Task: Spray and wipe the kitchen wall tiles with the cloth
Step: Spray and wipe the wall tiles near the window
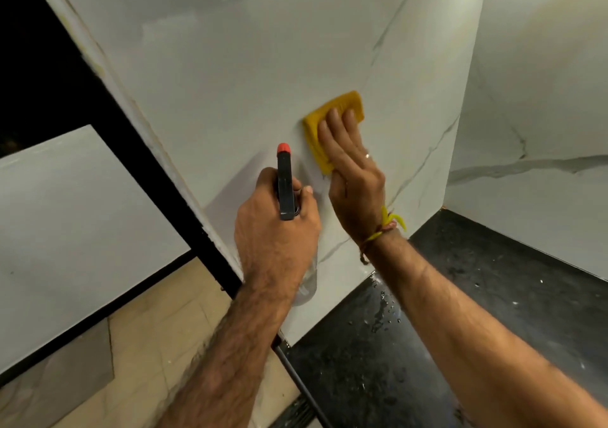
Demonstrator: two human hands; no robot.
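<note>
Well, right fingers [335, 124] flat on cloth [329, 115], left hand [276, 226] gripping spray bottle [285, 184] near wall edge [184, 177]

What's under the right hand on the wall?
A folded yellow cloth, pressed flat against the white wall tile by the right hand. The cloth's lower part and the tile behind it are covered, so any spray there can't be seen.

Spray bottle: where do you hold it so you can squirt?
Hold the spray bottle round its neck, just under the black head, coming from behind as the left hand does. The red nozzle then points at the wall tiles, away from you.
</note>
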